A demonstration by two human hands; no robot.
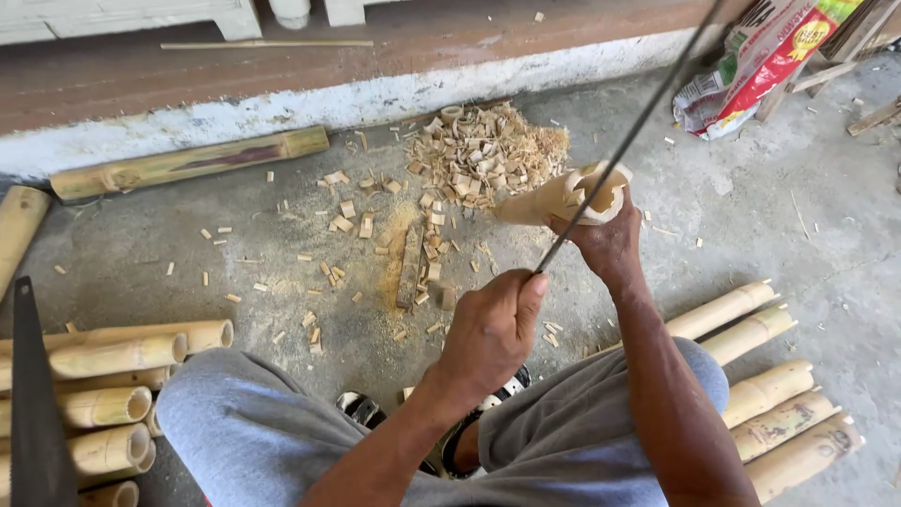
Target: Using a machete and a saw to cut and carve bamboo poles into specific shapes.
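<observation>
The left hand (490, 330) is closed in a fist around the lower end of a long thin dark metal blade (627, 141), thumb laid along it. The blade is angled up and to the right, out past the top edge of the view, and is passed through the open end of a short pale hollow bamboo piece (554, 199).

The right hand (608, 242) is wrapped around that bamboo piece from below, fingers clamped on its flared, notched mouth. The piece is held off the floor, pointing left, above the grey concrete floor (751, 216) and just right of a heap of tan bamboo chips and sawdust (483, 150). A flat strip of cut bamboo (409, 268) is seen lying in the sawdust below the heap.

Grey trousers (272, 432) are seen at the bottom; the person is seated low.

Cut pale bamboo sections are stacked on the left (113, 394), open ends facing right, and on the right (770, 404). A dark flat saw blade (36, 413) is seen at the lower left edge. A long greenish bamboo pole (188, 162) is laid along the white-painted step edge (375, 94). A red and white printed plastic sack (751, 61) is seen at the upper right.
</observation>
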